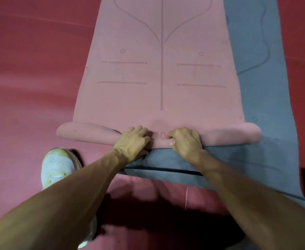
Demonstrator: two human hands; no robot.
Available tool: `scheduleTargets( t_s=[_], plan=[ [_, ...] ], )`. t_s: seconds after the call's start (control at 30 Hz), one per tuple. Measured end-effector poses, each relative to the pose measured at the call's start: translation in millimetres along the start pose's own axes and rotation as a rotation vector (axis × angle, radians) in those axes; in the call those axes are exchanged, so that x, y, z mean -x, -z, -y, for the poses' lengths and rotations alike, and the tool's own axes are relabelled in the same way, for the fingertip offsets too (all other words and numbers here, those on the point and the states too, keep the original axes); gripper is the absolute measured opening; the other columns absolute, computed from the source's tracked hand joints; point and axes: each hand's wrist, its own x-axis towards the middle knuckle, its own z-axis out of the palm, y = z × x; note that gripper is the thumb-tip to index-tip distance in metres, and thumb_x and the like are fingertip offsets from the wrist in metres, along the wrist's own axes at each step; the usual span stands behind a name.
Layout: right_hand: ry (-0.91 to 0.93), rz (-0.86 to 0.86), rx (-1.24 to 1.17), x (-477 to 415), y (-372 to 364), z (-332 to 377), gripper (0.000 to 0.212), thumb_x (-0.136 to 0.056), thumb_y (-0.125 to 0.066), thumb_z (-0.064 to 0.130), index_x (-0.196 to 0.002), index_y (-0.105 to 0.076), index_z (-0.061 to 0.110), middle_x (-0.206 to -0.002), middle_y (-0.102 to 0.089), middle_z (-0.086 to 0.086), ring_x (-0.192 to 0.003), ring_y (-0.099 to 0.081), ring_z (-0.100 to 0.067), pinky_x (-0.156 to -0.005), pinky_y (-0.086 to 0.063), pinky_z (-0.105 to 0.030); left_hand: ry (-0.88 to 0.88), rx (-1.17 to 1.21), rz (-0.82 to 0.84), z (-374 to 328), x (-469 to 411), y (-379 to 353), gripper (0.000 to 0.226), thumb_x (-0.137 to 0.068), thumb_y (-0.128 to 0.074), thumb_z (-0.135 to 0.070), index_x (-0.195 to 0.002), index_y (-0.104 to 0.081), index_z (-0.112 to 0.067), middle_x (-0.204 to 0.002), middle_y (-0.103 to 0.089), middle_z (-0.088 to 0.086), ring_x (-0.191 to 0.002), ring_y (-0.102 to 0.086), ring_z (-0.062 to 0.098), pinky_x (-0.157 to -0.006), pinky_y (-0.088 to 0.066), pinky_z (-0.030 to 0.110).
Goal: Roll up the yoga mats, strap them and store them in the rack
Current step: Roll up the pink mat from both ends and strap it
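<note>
Our left hand (131, 141) and right hand (186, 142) curl round the middle of the roll begun in the pink yoga mat (139, 98), which lies on a blue mat (260, 87). Gripped only centrally, its ends may slacken and skew, or the blue mat may drag along. The red floor (30, 78) spreads around us; a white shoe (57, 165) stands at left.

The left hand (132, 140) and right hand (185, 141) grip a short roll at the near end of the pink mat (160, 78), fingers curled over it; beyond them the mat lies flat; under it a blue mat (260, 87) juts past the right hand; a white shoe (57, 165) stands beside the left wrist on the red floor (30, 69).
</note>
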Motion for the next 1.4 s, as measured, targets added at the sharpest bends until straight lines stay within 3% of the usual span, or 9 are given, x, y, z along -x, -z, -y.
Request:
scheduleTargets(
  t_s=[0.27,0.4,0.53,0.63,0.83,0.97,1.13,1.23,1.4],
  plan=[
    [0.114,-0.114,-0.031,9.4,-1.7,-9.9,0.024,-0.088,-0.06,0.02,-0.111,-0.065,0.027,-0.103,-0.066,0.008,-0.106,-0.053,-0.019,-0.077,-0.046,-0.032,0.105,0.124,0.085,-2.2,-19.0,17.4,0.041,-0.081,-0.059,-0.018,-0.121,-0.061,-0.022,-0.123,-0.062,0.005,-0.113,-0.055,0.028,-0.09,-0.043,0.034],
    [0.181,-0.139,-0.005,15.4,-5.0,-14.3,0.034,-0.069,-0.08,0.035,-0.1,-0.072,0.023,-0.09,-0.06,0.003,-0.087,-0.059,-0.022,-0.059,-0.054,-0.033,0.172,0.117,0.1,2.5,-26.1,22.3,0.039,-0.081,-0.058,-0.016,-0.119,-0.055,-0.016,-0.115,-0.065,0.013,-0.107,-0.059,0.035,-0.083,-0.046,0.035],
    [0.118,-0.169,-0.002,12.7,-7.4,-17.7,0.046,-0.057,-0.085,0.042,-0.1,-0.074,0.029,-0.09,-0.059,0.005,-0.084,-0.055,-0.025,-0.075,-0.038,-0.036,0.218,0.189,0.072,6.0,-29.8,19.6,0.032,-0.083,-0.055,-0.02,-0.114,-0.059,-0.017,-0.115,-0.064,0.014,-0.106,-0.059,0.036,-0.086,-0.044,0.034],
    [0.082,-0.259,-0.031,10.6,-12.7,-21.9,0.042,-0.059,-0.086,0.039,-0.097,-0.075,0.026,-0.082,-0.064,0.007,-0.078,-0.057,-0.026,-0.072,-0.025,-0.034,0.235,0.28,0.035,3.3,-30.1,11.5,0.034,-0.085,-0.052,-0.022,-0.117,-0.062,-0.017,-0.121,-0.059,0.01,-0.109,-0.057,0.032,-0.091,-0.042,0.035],
    [0.095,-0.257,-0.089,-3.2,-8.0,-25.9,0.027,-0.069,-0.08,0.034,-0.086,-0.063,0.022,-0.074,-0.063,0.007,-0.074,-0.059,-0.025,-0.07,-0.035,-0.036,0.374,0.508,-0.061,9.6,-28.0,3.4,0.03,-0.086,-0.057,-0.02,-0.115,-0.06,-0.016,-0.116,-0.06,0.007,-0.108,-0.058,0.03,-0.087,-0.043,0.034],
    [-0.017,-0.216,-0.165,-12.0,-6.5,-23.9,0.013,-0.078,-0.076,0.027,-0.088,-0.07,0.022,-0.095,-0.056,-0.002,-0.093,-0.053,-0.026,-0.075,-0.036,-0.037,0.418,0.633,-0.185,16.4,-20.8,-3.3,0.022,-0.089,-0.064,-0.031,-0.103,-0.067,-0.013,-0.105,-0.066,0.011,-0.104,-0.056,0.031,-0.086,-0.044,0.035],
    [-0.042,-0.07,-0.206,-25.3,5.0,-28.1,0.014,-0.087,-0.067,0.034,-0.097,-0.071,0.025,-0.097,-0.051,0.003,-0.102,-0.046,-0.021,-0.085,-0.037,-0.034,0.308,0.53,-0.218,21.2,-9.6,-11.3,0.048,-0.08,-0.067,-0.051,-0.119,-0.064,-0.023,-0.111,-0.052,0.002,-0.109,-0.04,0.024,-0.087,-0.029,0.031],
    [-0.057,0.008,-0.273,-36.0,12.2,-30.2,0.012,-0.084,-0.07,0.034,-0.092,-0.069,0.025,-0.094,-0.051,0.006,-0.104,-0.046,-0.018,-0.089,-0.04,-0.037,0.276,0.525,-0.209,29.4,-8.9,-10.0,0.052,-0.076,-0.074,-0.042,-0.12,-0.06,-0.019,-0.11,-0.057,0.002,-0.106,-0.045,0.025,-0.088,-0.036,0.033],
    [-0.048,-0.072,-0.281,-40.6,12.1,-29.8,0.015,-0.08,-0.073,0.03,-0.085,-0.064,0.02,-0.083,-0.052,0.008,-0.094,-0.051,-0.021,-0.081,-0.043,-0.037,0.366,0.575,-0.219,33.7,-25.0,-4.1,0.021,-0.085,-0.067,-0.024,-0.105,-0.068,-0.018,-0.102,-0.068,0.002,-0.098,-0.051,0.024,-0.082,-0.044,0.036]
  ],
)
